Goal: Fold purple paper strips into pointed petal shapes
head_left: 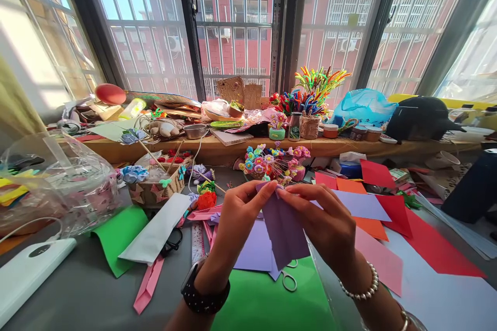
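I see barred windows point(233, 20) across the far wall above a cluttered wooden ledge point(217, 152), then the grey desk point(77, 289) strewn with coloured paper. My left hand point(236, 222) and right hand point(328, 222) pinch a purple paper point(285, 230) by its top edge, held above the near desk. It half hides the scissors point(288, 278) beneath.

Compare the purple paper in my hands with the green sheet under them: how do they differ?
The purple paper is pinched at its top edge between the left hand and the right hand, hanging off the table; the green sheet lies flat. The purple paper looks folded into a narrow piece; the green sheet is spread wide. Scissors rest on the green sheet, not the purple paper. Both are plain coloured craft paper.
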The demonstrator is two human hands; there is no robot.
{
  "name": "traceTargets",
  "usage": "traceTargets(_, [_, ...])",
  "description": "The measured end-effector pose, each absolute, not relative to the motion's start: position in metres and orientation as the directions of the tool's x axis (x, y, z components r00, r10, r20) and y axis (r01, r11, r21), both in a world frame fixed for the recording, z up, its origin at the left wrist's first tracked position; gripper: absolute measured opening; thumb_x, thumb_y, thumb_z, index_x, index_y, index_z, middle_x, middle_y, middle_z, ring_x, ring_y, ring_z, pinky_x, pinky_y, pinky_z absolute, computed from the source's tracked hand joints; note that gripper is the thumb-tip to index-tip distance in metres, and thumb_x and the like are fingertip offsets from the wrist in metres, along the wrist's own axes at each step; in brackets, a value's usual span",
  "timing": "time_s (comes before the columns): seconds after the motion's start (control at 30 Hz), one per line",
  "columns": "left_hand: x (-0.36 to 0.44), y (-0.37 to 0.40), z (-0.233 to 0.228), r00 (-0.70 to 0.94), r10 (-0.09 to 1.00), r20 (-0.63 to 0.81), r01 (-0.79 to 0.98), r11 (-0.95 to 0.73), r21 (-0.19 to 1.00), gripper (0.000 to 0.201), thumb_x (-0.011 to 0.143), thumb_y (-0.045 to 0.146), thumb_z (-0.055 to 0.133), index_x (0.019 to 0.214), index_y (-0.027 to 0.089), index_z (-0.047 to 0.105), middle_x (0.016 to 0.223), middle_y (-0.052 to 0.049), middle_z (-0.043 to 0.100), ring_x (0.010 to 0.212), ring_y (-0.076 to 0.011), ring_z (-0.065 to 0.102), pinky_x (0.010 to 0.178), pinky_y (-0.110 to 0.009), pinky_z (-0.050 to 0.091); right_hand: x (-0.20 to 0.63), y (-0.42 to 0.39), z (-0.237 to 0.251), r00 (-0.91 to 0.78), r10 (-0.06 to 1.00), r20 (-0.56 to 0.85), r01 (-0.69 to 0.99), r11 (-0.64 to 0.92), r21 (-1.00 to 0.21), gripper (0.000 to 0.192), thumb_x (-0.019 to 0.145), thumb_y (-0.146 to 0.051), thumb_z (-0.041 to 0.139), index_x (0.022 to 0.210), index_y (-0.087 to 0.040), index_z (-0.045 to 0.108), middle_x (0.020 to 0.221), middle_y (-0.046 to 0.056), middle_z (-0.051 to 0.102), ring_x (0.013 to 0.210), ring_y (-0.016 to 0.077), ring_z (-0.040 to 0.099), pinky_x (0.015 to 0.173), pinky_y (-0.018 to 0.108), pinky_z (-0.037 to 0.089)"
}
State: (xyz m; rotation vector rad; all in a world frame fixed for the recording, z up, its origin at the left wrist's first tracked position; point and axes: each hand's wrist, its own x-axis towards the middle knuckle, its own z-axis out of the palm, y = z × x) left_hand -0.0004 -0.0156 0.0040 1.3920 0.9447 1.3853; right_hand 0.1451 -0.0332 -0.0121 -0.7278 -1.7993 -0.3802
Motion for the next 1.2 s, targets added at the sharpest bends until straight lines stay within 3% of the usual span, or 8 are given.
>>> traceTargets(0.2, [-0.003, -0.015, 0.006, 0.065, 0.954, 0.291, -0.066, -0.287, 0.956, 0.019, 0.065, 0.034, 0.064, 0.071, 0.016, 0.068, 0.067, -0.001, 0.065, 0.060, -0.0117, 0.054, 0.050, -0.018, 0.040, 0.143, -0.032, -0.008, -0.165, 0.374, 0.913, 0.590, 0.779, -0.212, 0.025, 0.075, -0.009, 0.055, 0.094, -0.022, 0.063, 0.085, 0.005, 0.061, 0.078, 0.0160, 0.056, 0.067, 0.030, 0.049])
traceTargets(0.3, [-0.004, -0.017, 0.010, 0.055, 0.952, 0.303, -0.005, -0.303, 0.953, 0.020, 0.065, 0.034, 0.063, 0.070, 0.015, 0.067, 0.065, -0.001, 0.065, 0.058, -0.0116, 0.054, 0.050, -0.018, 0.040, 0.142, -0.033, -0.004, -0.042, 0.523, 0.852, 0.539, 0.730, -0.421, 0.014, 0.073, -0.020, 0.059, 0.086, -0.019, 0.063, 0.082, 0.005, 0.061, 0.072, 0.0156, 0.056, 0.063, 0.030, 0.049])
traceTargets(0.4, [-0.004, -0.019, 0.014, 0.058, 0.944, 0.323, 0.062, -0.327, 0.943, 0.018, 0.065, 0.032, 0.063, 0.067, 0.015, 0.067, 0.063, -0.001, 0.065, 0.059, -0.0125, 0.055, 0.051, -0.018, 0.041, 0.143, -0.032, -0.001, 0.023, 0.716, 0.697, 0.449, 0.616, -0.647, 0.013, 0.074, -0.029, 0.057, 0.074, -0.017, 0.063, 0.074, 0.004, 0.062, 0.064, 0.0144, 0.057, 0.058, 0.027, 0.049])
traceTargets(0.53, [-0.003, -0.020, 0.014, 0.081, 0.936, 0.343, 0.108, -0.350, 0.931, 0.016, 0.065, 0.030, 0.063, 0.067, 0.015, 0.067, 0.065, -0.002, 0.066, 0.061, -0.0144, 0.057, 0.053, -0.020, 0.042, 0.146, -0.031, 0.003, -0.017, 0.861, 0.509, 0.358, 0.480, -0.801, 0.021, 0.072, -0.036, 0.058, 0.066, -0.016, 0.062, 0.064, 0.002, 0.062, 0.060, 0.0143, 0.058, 0.053, 0.025, 0.048])
traceTargets(0.77, [-0.002, -0.020, 0.013, 0.119, 0.937, 0.328, 0.127, -0.342, 0.931, 0.015, 0.065, 0.030, 0.062, 0.067, 0.016, 0.068, 0.064, -0.002, 0.066, 0.060, -0.0147, 0.056, 0.051, -0.020, 0.041, 0.149, -0.033, 0.004, -0.047, 0.905, 0.422, 0.339, 0.412, -0.846, 0.021, 0.071, -0.037, 0.059, 0.067, -0.016, 0.063, 0.065, 0.003, 0.064, 0.060, 0.0148, 0.058, 0.047, 0.022, 0.044])
traceTargets(1.03, [-0.002, -0.018, 0.012, 0.138, 0.949, 0.282, 0.133, -0.300, 0.944, 0.022, 0.065, 0.035, 0.062, 0.060, 0.014, 0.063, 0.053, 0.001, 0.056, 0.050, -0.0096, 0.046, 0.044, -0.018, 0.032, 0.148, -0.034, 0.003, -0.029, 0.912, 0.410, 0.360, 0.392, -0.847, 0.022, 0.070, -0.037, 0.059, 0.065, -0.016, 0.060, 0.064, 0.003, 0.063, 0.059, 0.0142, 0.057, 0.047, 0.022, 0.043])
traceTargets(1.2, [-0.005, -0.015, 0.011, 0.194, 0.944, 0.266, 0.184, -0.301, 0.936, 0.023, 0.064, 0.037, 0.063, 0.065, 0.014, 0.066, 0.058, -0.001, 0.059, 0.055, -0.0123, 0.049, 0.047, -0.019, 0.035, 0.148, -0.033, 0.002, -0.002, 0.907, 0.421, 0.355, 0.394, -0.848, 0.024, 0.072, -0.039, 0.057, 0.066, -0.015, 0.059, 0.065, 0.004, 0.062, 0.058, 0.0140, 0.056, 0.047, 0.022, 0.044])
